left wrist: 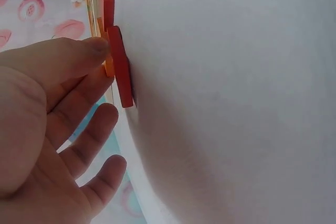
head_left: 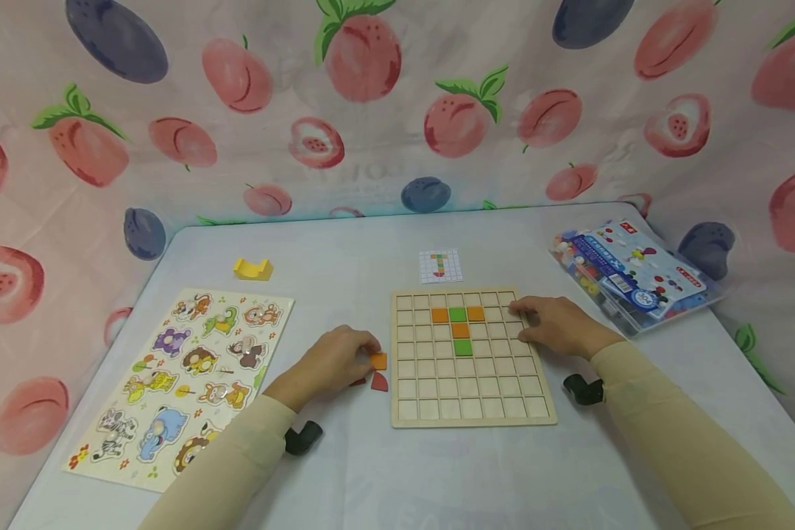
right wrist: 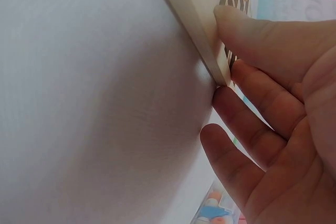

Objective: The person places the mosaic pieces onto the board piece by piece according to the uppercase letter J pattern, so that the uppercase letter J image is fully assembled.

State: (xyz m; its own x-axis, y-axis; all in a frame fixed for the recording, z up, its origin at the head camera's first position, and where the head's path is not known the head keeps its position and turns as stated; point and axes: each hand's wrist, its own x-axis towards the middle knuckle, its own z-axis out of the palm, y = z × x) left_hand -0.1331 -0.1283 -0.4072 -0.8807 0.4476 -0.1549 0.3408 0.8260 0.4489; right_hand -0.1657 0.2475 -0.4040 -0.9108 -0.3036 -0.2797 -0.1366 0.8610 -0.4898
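Note:
A wooden grid board (head_left: 407, 425) lies flat before me. In its upper part sit orange and green square tiles, three in a row, with an orange one and a green one (head_left: 463, 347) below the middle. My left hand (head_left: 330, 362) is just left of the board, its thumb and index finger pinching an orange square tile (left wrist: 109, 66). Beside those fingertips lie two red pieces; one red piece (head_left: 380, 381) has a rounded edge, while the nearer red piece (left wrist: 121, 69) is partly covered in the head view. My right hand (head_left: 563, 324) holds the board's right edge, thumb on the rim.
Behind the board lies a small pattern card (head_left: 440, 266) with a coloured figure. An animal puzzle board (head_left: 192, 361) is at left, and a yellow curved block (head_left: 253, 270) stands behind it. A clear plastic case (head_left: 636, 272) of colourful pieces lies at back right.

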